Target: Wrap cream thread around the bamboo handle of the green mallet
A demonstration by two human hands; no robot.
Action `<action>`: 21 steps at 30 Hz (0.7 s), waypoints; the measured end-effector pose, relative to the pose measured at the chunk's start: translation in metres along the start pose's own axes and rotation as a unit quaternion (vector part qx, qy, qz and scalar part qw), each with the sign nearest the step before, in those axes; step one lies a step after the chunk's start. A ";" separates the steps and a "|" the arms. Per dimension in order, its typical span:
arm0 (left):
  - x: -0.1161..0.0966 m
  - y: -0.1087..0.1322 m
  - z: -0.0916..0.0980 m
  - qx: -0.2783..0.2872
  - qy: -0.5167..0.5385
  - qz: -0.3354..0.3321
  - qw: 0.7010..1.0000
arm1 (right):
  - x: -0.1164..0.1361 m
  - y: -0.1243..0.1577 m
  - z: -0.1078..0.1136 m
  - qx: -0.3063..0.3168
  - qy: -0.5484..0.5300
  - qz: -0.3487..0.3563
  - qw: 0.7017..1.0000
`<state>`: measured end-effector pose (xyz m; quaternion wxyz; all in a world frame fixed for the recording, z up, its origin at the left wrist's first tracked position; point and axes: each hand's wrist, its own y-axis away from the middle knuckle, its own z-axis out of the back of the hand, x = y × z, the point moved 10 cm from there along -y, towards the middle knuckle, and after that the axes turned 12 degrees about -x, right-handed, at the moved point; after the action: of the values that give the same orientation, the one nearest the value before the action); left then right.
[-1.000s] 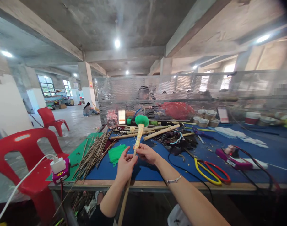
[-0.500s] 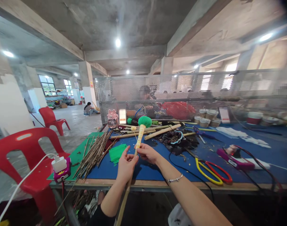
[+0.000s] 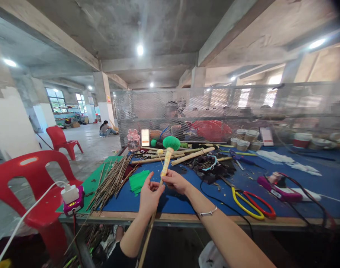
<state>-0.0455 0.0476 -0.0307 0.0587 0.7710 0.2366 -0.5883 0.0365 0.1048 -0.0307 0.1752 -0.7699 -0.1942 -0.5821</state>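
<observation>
A long thin stick [image 3: 146, 238] slants up from below the table edge, topped by a rounded green head [image 3: 171, 142]. Pale yellow wrapping [image 3: 167, 162] covers its upper part under that head. My left hand [image 3: 150, 195] is closed around the stick below the wrapping, thumb and fingers curled. Higher up, my right hand [image 3: 173, 181] pinches the lower end of the wrapping between thumb and fingers. A small yellow lump [image 3: 160, 152] with a thin strand shows just left of the wrapping. Green cloth or paper [image 3: 138, 182] lies on the table left of my hands.
Thin twigs [image 3: 111, 184] are heaped on the left, thicker sticks [image 3: 192, 156] behind. Scissors with yellow and red handles [image 3: 253, 203] and a purple power strip [image 3: 280, 190] lie right. A red chair [image 3: 33, 186] stands left; a mesh screen [image 3: 147, 100] borders the table's back.
The green head has tilted slightly and now looks a bit wider and higher. Both hands keep almost the same place on the stick.
</observation>
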 end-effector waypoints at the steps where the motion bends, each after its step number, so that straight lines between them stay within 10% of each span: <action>1: 0.000 0.001 -0.001 0.005 0.011 0.015 1.000 | 0.000 0.001 -0.002 0.010 -0.010 -0.006 1.000; 21: 0.018 0.000 -0.008 0.059 0.001 0.090 0.994 | -0.003 0.002 -0.003 0.011 -0.002 -0.017 1.000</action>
<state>-0.0352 0.0557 -0.0457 0.0655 0.7921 0.1308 -0.5927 0.0341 0.1012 -0.0329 0.1730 -0.7658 -0.2142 -0.5812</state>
